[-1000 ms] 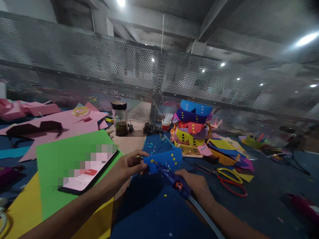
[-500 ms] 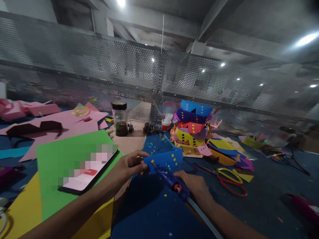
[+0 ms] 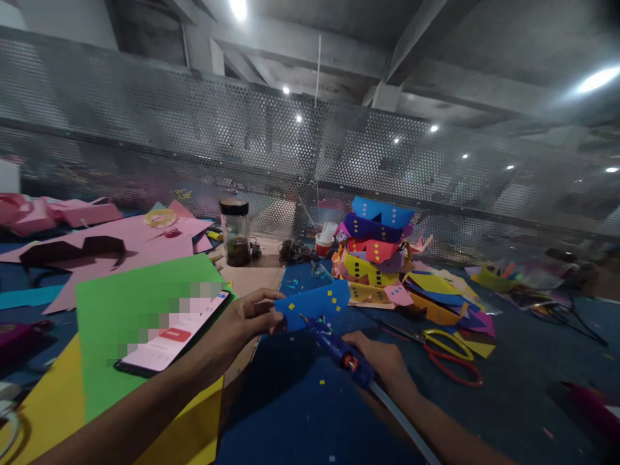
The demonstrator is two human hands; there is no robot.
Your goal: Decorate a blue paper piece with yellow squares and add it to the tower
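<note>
Between the fingertips and thumb of my left hand (image 3: 254, 313) is the left end of a blue paper piece (image 3: 317, 302) dotted with small yellow squares. My right hand (image 3: 380, 361) is wrapped round a dark blue glue gun (image 3: 339, 349), with a pale glue stick (image 3: 402, 420) running out of its back end. The gun's nozzle points up and left and lies over the lower part of the blue paper; whether it touches cannot be made out. My right fingers are partly hidden behind the gun.
Left of my hands, a phone (image 3: 174, 336) lies on green paper (image 3: 145, 281). A lidded jar (image 3: 236, 232) stands behind. Decorated paper pieces (image 3: 375, 248) are stacked at the back right, near scissors (image 3: 448, 345). A perforated metal screen (image 3: 271, 135) borders the table.
The glue gun's tip has drawn slightly right along the blue paper, uncovering a yellow square near my left fingers. The paper has tilted a little and shifted left. Both hands keep their hold.
</note>
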